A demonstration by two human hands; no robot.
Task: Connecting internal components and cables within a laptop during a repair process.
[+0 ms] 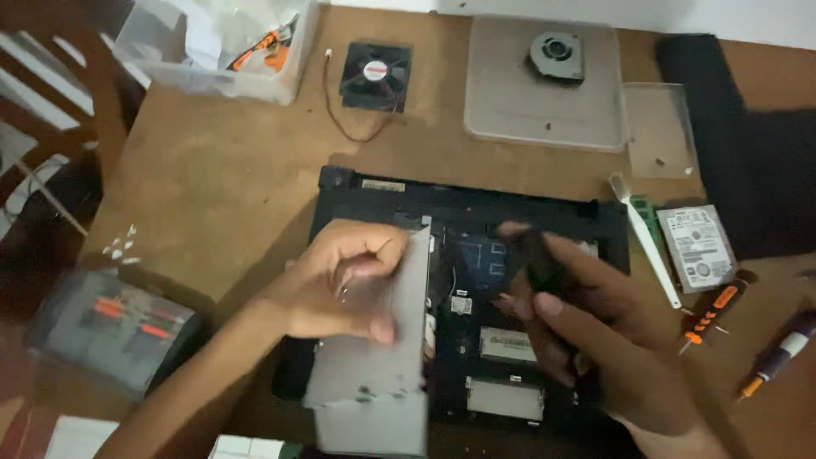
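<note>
A black laptop (459,208) lies upside down on the brown table, its bottom open with circuit boards showing. My left hand (340,285) grips a flat grey metal drive unit (374,374) over the laptop's left half, thumb and fingers around its upper edge. My right hand (595,327) hovers over the laptop's right half and holds a small dark part (540,263) between the fingers; the part is blurred.
A black square fan (376,76) with a red wire, a clear tray (544,85) bearing a round blower, a clear box (221,47), a hard drive (699,246), a white pry tool (650,242), two screwdrivers (714,310) and a grey tool case (115,327) surround the laptop.
</note>
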